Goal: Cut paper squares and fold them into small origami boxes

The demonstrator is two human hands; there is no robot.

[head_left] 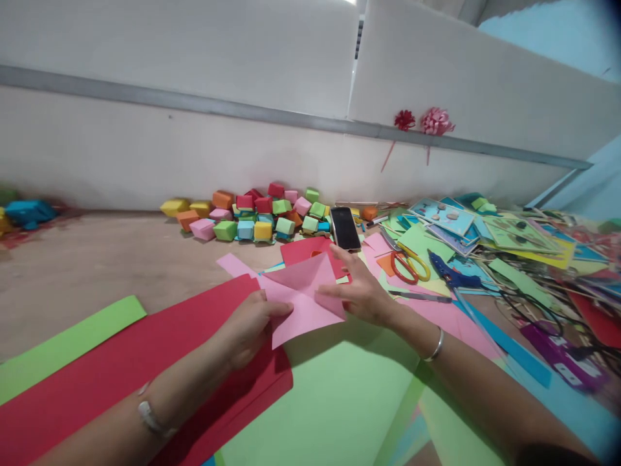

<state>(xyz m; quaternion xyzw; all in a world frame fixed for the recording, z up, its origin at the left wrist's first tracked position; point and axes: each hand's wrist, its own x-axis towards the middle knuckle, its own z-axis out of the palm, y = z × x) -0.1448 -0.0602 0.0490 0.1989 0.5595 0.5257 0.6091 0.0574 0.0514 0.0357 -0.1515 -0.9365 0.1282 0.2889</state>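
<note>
A square of pink paper (pixel 305 309) with crossing creases is raised in front of me, partly folded up along its far side. My left hand (pixel 250 327) pinches its near left edge, thumb on top and the other fingers underneath. My right hand (pixel 361 288) is at the paper's right side with fingers stretched apart; one fingertip touches the pink surface, another points past its upper edge. Below the hands lie a large red sheet (pixel 145 353) on the left and a light green sheet (pixel 349 388). A narrow pink strip (pixel 233 264) sticks out behind the paper.
Small coloured paper boxes (pixel 262 210) are heaped by the wall, beside a phone (pixel 345 228). To the right are scissors (pixel 405 266), a grey pen (pixel 421 296), a blue glue gun (pixel 453 275), a purple power strip (pixel 563 356) and cards (pixel 444 217). A green strip (pixel 72 330) lies left.
</note>
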